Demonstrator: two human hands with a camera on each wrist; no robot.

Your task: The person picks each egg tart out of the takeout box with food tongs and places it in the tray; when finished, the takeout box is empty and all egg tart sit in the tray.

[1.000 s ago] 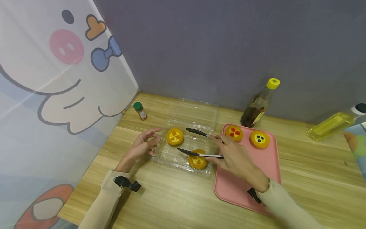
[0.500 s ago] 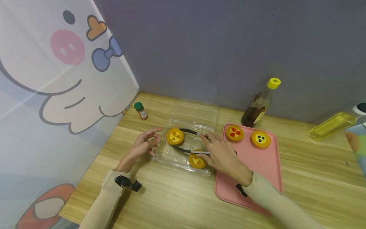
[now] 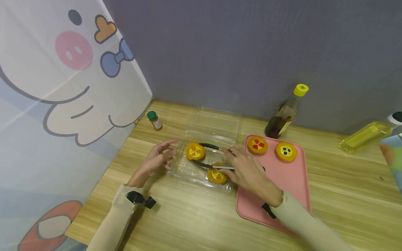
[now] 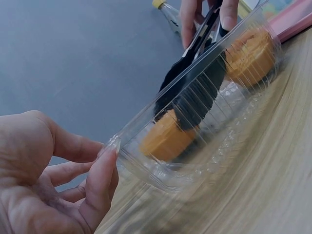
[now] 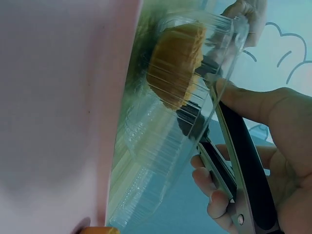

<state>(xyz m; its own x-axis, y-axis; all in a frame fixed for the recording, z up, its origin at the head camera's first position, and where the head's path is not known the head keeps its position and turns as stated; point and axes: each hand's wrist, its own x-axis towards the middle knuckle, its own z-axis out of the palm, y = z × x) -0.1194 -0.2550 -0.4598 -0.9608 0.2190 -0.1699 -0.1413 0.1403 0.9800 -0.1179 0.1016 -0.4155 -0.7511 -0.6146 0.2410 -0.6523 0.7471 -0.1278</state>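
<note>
My left hand pinches the left edge of a clear plastic clamshell box between thumb and fingers, as the left wrist view shows. The box lies with its lid folded back. With my right hand I grip black-tipped metal tongs. Their tips stand on either side of an egg tart with an orange-yellow wedge pattern, at the box's left end, and look to touch it in the left wrist view. A second such tart sits at the front right of the box, partly covered by the tongs.
Right of the box, a pink tray carries a red-dotted tart and a dark-dotted tart. Behind stands a yellow-capped bottle; an oil bottle is farther right. A green-capped jar stands back left.
My right hand has moved left with the tongs, whose tips came round the left tart and drew closer together. That tart has shifted slightly right. My left hand has stayed in place.
</note>
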